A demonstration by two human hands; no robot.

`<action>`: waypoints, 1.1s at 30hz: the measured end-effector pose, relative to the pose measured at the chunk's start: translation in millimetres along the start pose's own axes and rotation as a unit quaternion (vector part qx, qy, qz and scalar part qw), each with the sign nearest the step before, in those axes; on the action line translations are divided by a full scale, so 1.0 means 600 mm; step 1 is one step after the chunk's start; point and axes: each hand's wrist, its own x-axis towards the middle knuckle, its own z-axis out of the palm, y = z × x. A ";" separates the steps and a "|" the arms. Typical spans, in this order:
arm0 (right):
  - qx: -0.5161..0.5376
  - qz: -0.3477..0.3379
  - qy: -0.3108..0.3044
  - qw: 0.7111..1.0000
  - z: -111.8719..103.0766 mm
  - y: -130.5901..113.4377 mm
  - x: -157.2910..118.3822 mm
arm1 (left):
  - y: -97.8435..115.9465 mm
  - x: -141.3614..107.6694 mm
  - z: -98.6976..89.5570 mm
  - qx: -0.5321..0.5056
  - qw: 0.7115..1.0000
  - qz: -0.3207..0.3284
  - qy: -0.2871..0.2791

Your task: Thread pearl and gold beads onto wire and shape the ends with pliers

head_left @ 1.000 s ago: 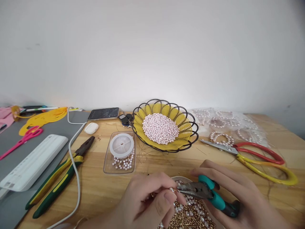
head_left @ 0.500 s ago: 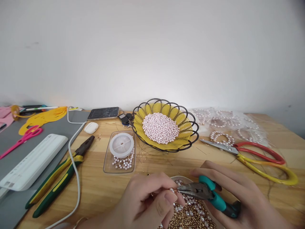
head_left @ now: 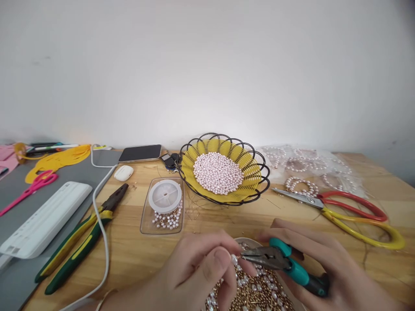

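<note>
My left hand is closed in a pinch on a small pearl bead at its fingertips. Wrapped round the teal and black handles of needle-nose pliers is my right hand. The pliers' jaws point left and their tip meets the bead, apparently at a fine gold pin too small to make out well. Below both hands sits a round dish full of pearl beads and gold-coloured pieces, partly hidden by my fingers.
Behind the hands stands a yellow basket of pearl beads. A clear tray with a white spool lies left of it. Green-yellow pliers, a white cable and a phone are farther left. Scissors and pearl bracelets lie right.
My left thumb has lifted and shifted slightly, showing more of the bead. The pliers stay nearly in place. The phone's screen has gone dark.
</note>
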 end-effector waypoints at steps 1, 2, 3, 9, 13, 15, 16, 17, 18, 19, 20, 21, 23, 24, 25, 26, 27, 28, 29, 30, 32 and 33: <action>0.002 0.000 0.001 1.000 0.000 0.000 0.000 | 0.002 0.000 0.000 -0.005 1.000 -0.014 -0.009; 0.002 0.000 0.002 1.000 -0.001 0.001 0.000 | 0.004 0.001 0.000 -0.006 0.999 -0.024 -0.022; 0.003 0.000 0.001 1.000 -0.002 0.001 0.000 | 0.006 0.002 -0.001 -0.003 0.999 -0.030 -0.031; 0.005 -0.002 -0.006 1.000 -0.005 -0.002 0.001 | 0.014 0.012 -0.016 0.156 0.982 0.097 -0.043; 0.016 -0.022 0.020 0.999 -0.004 -0.009 0.009 | 0.018 0.013 -0.022 0.344 0.913 0.217 -0.003; 0.029 -0.032 0.027 0.999 -0.005 -0.013 0.016 | 0.019 0.010 -0.022 0.398 0.882 0.250 0.016; 0.036 -0.036 0.026 0.998 -0.006 -0.015 0.020 | 0.019 0.008 -0.022 0.415 0.872 0.257 0.024; 0.041 -0.035 0.021 0.998 -0.007 -0.017 0.022 | 0.018 0.006 -0.021 0.426 0.867 0.258 0.029; 0.046 -0.034 0.016 0.998 -0.007 -0.019 0.024 | 0.016 0.005 -0.021 0.435 0.863 0.255 0.033; 0.052 -0.032 0.013 0.998 -0.007 -0.021 0.025 | 0.015 0.004 -0.020 0.439 0.861 0.255 0.036; 0.055 -0.031 0.011 0.998 -0.007 -0.022 0.024 | 0.012 0.003 -0.019 0.439 0.859 0.260 0.042; 0.054 -0.031 0.010 0.998 -0.005 -0.022 0.022 | 0.010 0.003 -0.019 0.438 0.856 0.271 0.048; 0.038 -0.039 0.017 0.998 -0.001 -0.021 0.017 | 0.005 0.002 -0.018 0.442 0.845 0.294 0.064; 0.021 -0.045 0.026 0.998 0.001 -0.020 0.014 | 0.004 0.000 -0.019 0.450 0.839 0.299 0.070; 0.003 -0.049 0.036 0.998 0.003 -0.019 0.012 | 0.004 -0.002 -0.019 0.461 0.834 0.294 0.074; -0.015 -0.051 0.046 0.998 0.005 -0.018 0.010 | 0.005 -0.004 -0.020 0.474 0.831 0.283 0.069; -0.029 -0.051 0.055 0.997 0.007 -0.018 0.009 | 0.007 -0.007 -0.020 0.484 0.831 0.269 0.060; -0.039 -0.050 0.061 0.996 0.008 -0.017 0.009 | 0.010 -0.008 -0.020 0.491 0.831 0.257 0.050; -0.044 -0.049 0.065 0.996 0.009 -0.017 0.009 | 0.013 -0.010 -0.019 0.496 0.831 0.250 0.044; -0.045 -0.048 0.066 0.996 0.010 -0.017 0.010 | 0.015 -0.010 -0.018 0.498 0.830 0.248 0.041; -0.043 -0.049 0.071 0.995 0.012 -0.016 0.012 | 0.018 -0.009 -0.015 0.499 0.826 0.258 0.048; -0.042 -0.049 0.074 0.995 0.013 -0.016 0.013 | 0.017 -0.007 -0.014 0.497 0.823 0.269 0.055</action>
